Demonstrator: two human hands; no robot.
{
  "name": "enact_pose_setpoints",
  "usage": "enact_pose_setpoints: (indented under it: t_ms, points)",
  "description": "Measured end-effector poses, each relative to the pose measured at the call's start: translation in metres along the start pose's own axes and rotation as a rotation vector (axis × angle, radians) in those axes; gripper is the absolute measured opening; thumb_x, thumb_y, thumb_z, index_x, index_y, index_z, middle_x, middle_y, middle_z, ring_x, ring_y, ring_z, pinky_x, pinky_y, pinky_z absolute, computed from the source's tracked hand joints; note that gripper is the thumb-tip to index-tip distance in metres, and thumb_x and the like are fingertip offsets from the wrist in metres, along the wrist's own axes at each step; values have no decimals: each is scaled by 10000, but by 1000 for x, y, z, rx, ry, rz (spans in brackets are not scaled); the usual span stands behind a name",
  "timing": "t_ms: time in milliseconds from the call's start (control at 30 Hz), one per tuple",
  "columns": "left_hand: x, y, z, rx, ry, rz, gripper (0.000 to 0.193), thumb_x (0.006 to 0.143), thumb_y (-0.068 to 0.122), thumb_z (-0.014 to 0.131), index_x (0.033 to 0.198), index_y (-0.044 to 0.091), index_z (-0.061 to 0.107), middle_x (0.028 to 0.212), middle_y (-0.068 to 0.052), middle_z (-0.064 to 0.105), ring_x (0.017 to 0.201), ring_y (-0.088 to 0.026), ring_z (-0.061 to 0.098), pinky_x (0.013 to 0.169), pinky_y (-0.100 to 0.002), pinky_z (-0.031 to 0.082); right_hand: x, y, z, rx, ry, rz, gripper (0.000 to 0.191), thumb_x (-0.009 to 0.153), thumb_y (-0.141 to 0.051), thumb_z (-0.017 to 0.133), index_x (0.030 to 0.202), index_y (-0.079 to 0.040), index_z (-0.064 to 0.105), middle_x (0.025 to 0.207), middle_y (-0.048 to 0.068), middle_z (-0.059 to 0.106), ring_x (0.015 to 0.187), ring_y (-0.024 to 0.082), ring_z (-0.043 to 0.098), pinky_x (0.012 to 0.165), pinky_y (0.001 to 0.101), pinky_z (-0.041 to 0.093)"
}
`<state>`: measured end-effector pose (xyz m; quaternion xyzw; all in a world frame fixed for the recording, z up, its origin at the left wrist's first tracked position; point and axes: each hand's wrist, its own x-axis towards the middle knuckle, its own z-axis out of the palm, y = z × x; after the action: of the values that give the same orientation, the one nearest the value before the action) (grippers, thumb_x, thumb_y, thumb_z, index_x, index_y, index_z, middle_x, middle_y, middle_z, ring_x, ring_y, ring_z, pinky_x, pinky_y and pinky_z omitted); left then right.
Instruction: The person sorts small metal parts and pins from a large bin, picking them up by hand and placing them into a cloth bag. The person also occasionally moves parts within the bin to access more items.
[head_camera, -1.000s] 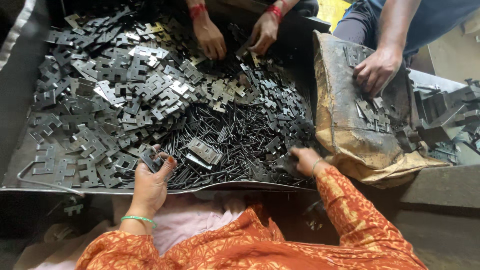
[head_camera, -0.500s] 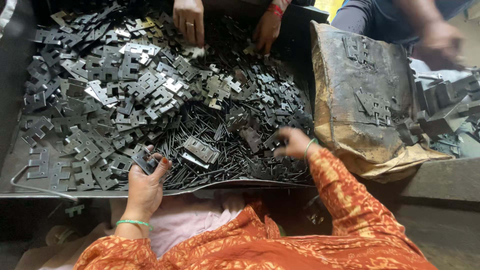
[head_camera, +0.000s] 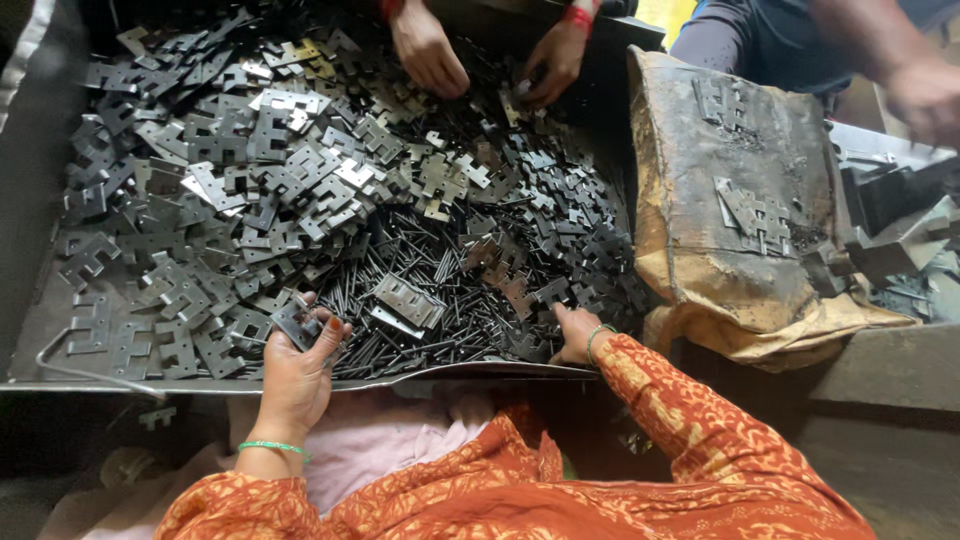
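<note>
Here the left hand (head_camera: 297, 372) reaches up over the near rim of the metal tray (head_camera: 60, 330), palm down, fingers pinching a small flat metal plate (head_camera: 297, 325) that tilts with its long axis running up and to the left. The right hand (head_camera: 575, 335) lies low at the tray's near edge, fingers spread among the loose plates and thin rods (head_camera: 420, 270); whether it grips anything cannot be told.

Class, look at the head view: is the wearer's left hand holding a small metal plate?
Yes: the left hand grips a small grey metal plate above the tray's near edge.
</note>
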<state>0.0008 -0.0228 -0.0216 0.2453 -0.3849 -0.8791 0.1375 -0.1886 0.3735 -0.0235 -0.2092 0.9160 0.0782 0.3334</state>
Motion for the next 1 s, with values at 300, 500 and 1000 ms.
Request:
enact_pose_setpoints:
  t_ms: [300, 500, 1000]
  points:
    - [-2, 2, 1, 31, 10, -34, 574, 894, 46, 727, 1408, 64, 471, 1081, -4, 620, 951, -141, 663, 901, -329, 593, -12, 0, -1, 68, 13, -70, 802, 643, -382, 928, 1293, -73, 574, 1190, 204, 698, 1148, 380, 652, 971, 447, 527]
    - [-3, 3, 2, 22, -13, -17, 572, 904, 45, 730, 1411, 55, 466, 1083, -15, 621, 958, -143, 660, 911, -324, 588, -13, -16, -11, -81, -2, -64, 780, 711, -447, 886, 1318, -91, 550, 1138, 215, 709, 1079, 376, 685, 929, 457, 546]
    - [4, -1, -1, -9, -32, -23, 579, 872, 42, 750, 1389, 69, 492, 1067, -16, 643, 937, -148, 668, 898, -335, 592, -13, 8, -18, 202, -70, -192, 577, 675, -286, 911, 1153, -87, 656, 1086, 129, 745, 1058, 308, 713, 930, 400, 559]
